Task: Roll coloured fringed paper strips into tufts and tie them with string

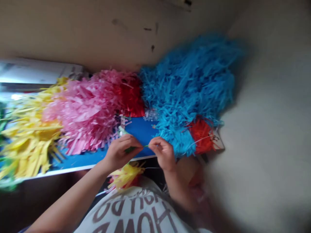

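Observation:
Between my two hands runs a thin twisted strip of green paper [146,146], pinched at both sides. My left hand [126,147] is closed on it, with more green paper partly hidden under the fingers and a pale green end sticking out above. The fingertips of my right hand [162,150] grip the other end. Below the hands, close to my shirt, a yellow and red paper tassel [127,174] hangs beside a white string [153,168]. Both hands are just above the front edge of the blue table [138,127].
From left to right on the table lie yellow fringed paper [36,136], a pink heap [89,110], red fringe [133,98], and a large blue heap [191,84]. An orange-red bunch [202,134] lies at the right end. Walls stand behind and to the right.

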`<state>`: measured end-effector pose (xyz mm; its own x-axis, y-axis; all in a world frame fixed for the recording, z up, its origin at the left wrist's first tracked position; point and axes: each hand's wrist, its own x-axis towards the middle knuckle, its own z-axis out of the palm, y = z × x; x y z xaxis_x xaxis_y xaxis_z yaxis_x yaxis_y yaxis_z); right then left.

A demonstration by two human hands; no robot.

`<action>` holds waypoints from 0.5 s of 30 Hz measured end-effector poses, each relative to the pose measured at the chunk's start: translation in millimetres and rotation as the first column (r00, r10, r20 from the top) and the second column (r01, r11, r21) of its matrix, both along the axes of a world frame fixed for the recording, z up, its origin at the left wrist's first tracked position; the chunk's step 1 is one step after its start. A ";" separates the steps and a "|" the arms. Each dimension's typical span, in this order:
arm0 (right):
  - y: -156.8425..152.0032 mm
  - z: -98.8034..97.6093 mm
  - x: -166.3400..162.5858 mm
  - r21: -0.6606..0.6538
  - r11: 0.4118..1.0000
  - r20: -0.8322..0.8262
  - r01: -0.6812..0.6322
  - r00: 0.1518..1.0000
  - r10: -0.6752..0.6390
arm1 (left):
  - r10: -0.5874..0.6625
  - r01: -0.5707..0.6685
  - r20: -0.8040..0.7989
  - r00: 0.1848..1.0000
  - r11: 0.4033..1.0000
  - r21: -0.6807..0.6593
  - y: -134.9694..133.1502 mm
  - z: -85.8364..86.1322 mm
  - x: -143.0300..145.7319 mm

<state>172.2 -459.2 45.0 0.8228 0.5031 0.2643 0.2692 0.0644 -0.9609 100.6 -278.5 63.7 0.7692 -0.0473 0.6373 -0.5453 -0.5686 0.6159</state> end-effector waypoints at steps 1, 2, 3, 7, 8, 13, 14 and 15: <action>-3.5 -2.2 0.3 -0.013 0.999 0.018 0.036 0.999 -0.036 | 0.028 -0.028 -0.009 1.000 1.000 -0.006 -3.2 -0.9 0.4; -6.4 -4.9 0.2 -0.026 0.997 0.046 0.067 0.997 -0.066 | 0.057 -0.057 -0.002 0.998 0.998 -0.007 -6.7 -2.4 1.0; -8.8 -8.0 0.0 -0.034 0.995 0.077 0.090 0.993 -0.088 | 0.086 -0.086 0.019 0.996 0.996 -0.005 -10.1 -4.4 2.0; -15.2 -20.2 0.4 -0.011 0.989 0.144 0.145 0.979 -0.142 | 0.148 -0.153 0.131 0.980 0.988 0.027 -20.2 -14.9 8.0; -16.6 -22.3 1.4 -0.005 0.988 0.150 0.153 0.977 -0.151 | 0.152 -0.161 0.149 0.977 0.986 0.047 -21.8 -17.0 9.4; -23.4 -26.9 8.1 -0.013 0.984 0.176 0.178 0.969 -0.173 | 0.170 -0.189 0.155 0.973 0.975 0.119 -27.9 -20.2 14.6; -24.0 -26.6 7.6 -0.012 0.983 0.184 0.181 0.967 -0.176 | 0.171 -0.189 0.144 0.975 0.974 0.122 -29.3 -20.0 16.3; -24.2 -25.8 6.0 -0.008 0.983 0.201 0.184 0.963 -0.178 | 0.169 -0.184 0.125 0.978 0.975 0.124 -30.8 -19.7 18.3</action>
<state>178.2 -483.4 19.3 0.8332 0.3596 0.4200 0.4595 -0.0277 -0.8878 118.9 -309.3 44.0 0.6962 -0.0081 0.7178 -0.4905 -0.7355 0.4674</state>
